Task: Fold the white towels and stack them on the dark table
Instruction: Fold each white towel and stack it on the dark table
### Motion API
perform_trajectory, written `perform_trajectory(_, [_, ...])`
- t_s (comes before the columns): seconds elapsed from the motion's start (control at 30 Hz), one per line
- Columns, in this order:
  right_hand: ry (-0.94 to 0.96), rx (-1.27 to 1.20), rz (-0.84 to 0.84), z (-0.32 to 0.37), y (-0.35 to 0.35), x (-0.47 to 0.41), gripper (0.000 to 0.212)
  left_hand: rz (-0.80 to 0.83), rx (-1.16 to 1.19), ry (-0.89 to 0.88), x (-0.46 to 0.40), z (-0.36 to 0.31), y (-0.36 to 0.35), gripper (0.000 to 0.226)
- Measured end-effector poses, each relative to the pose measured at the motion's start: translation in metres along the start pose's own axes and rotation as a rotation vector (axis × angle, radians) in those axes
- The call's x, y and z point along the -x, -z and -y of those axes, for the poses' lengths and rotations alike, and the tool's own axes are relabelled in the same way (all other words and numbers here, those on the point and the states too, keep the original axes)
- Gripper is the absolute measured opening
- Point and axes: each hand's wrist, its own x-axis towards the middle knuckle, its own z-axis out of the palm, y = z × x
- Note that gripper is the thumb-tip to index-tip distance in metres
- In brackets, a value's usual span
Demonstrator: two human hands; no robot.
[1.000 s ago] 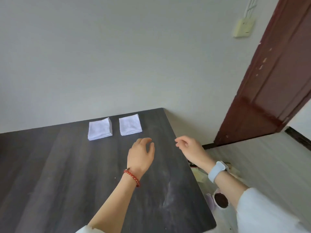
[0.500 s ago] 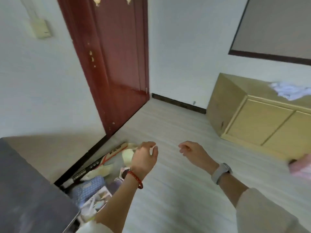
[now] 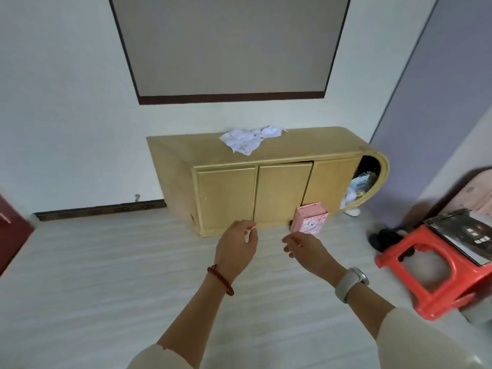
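Note:
A crumpled heap of white towels [image 3: 249,140] lies on top of a low light-wood cabinet [image 3: 226,201] against the far wall. My left hand [image 3: 235,251], with a red bead bracelet at the wrist, is held out in front of me, fingers loosely curled and holding nothing. My right hand [image 3: 306,247], with a pale watch on the wrist, hovers beside it, also holding nothing. Both hands are well short of the cabinet, over the pale floor. The dark table is out of view.
A pink box [image 3: 308,221] stands on the floor against the cabinet's front. A red plastic stool [image 3: 436,272] with a dark flat object on it is at the right. A dark red door edge [image 3: 10,235] shows at the left. A dark-framed panel [image 3: 231,49] hangs above.
My view has swung right, from the dark table with two folded towels, past the red door, to the cabinet with the crumpled towels. Both hands stay held out, with nothing in them.

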Motion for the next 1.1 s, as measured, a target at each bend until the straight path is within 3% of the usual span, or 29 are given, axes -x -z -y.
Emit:
perform_trajectory(0.2, [-0.057,-0.041,-0.061,-0.037,0.044,-0.147,0.021,0.077,-0.021,-0.031,-0.159,0.017,-0.066,0.023])
perform_trajectory(0.47, [-0.108,-0.085,-0.091,-0.032,0.104,-0.384,0.022,0.093,-0.024,-0.005,-0.418,0.032,-0.116,0.023])
perform_trajectory(0.7, [-0.185,-0.108,-0.11,-0.068,0.155,-0.539,0.022,0.205,-0.004,0.059,-0.577,0.034,-0.195,0.02])
perform_trajectory(0.97, [-0.153,-0.074,0.043,-0.145,0.174,-0.719,0.021,0.14,-0.014,0.23,-0.705,0.06,-0.294,0.021])
perform_trajectory(1.1, [-0.173,0.054,0.137,-0.181,0.172,-0.787,0.028,0.185,-0.108,0.292,-0.762,0.08,-0.335,0.026])
